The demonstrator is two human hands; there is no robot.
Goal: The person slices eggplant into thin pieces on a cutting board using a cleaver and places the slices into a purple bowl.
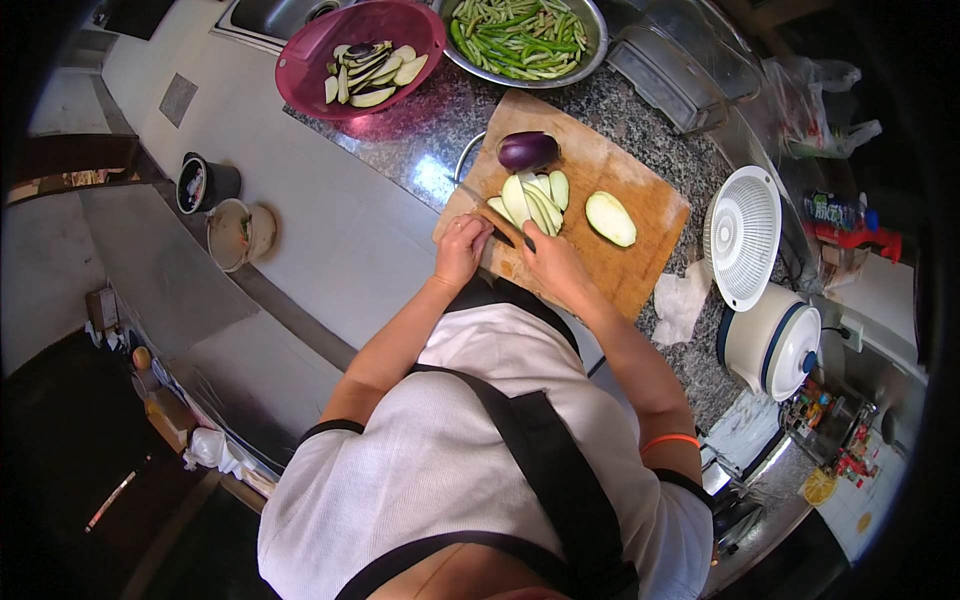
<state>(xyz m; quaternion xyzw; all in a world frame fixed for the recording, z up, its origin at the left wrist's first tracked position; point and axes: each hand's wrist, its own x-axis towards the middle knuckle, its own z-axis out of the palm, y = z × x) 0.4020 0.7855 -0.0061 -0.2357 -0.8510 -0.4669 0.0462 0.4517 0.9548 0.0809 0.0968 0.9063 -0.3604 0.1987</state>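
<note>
On the wooden cutting board (650,215), my right hand (555,262) is closed around the handle of a knife (497,217), whose blade slants up and left between my hands. My left hand (461,247) has its fingers curled and pressed down at the board's near left edge, on a dark piece that looks like eggplant; most of it is hidden. Just beyond the knife lies an overlapping pile of pale eggplant slices (532,200). A purple eggplant piece (528,151) rests skin up behind the pile. One cut eggplant slab (610,219) sits apart on the right.
A red basin (290,62) with eggplant slices and a metal bowl (598,48) of green bean and pepper pieces stand beyond the board. To the right are a white strainer (743,240), a crumpled cloth or tissue (682,302) and a rice cooker (765,340). Two buckets (242,236) stand left.
</note>
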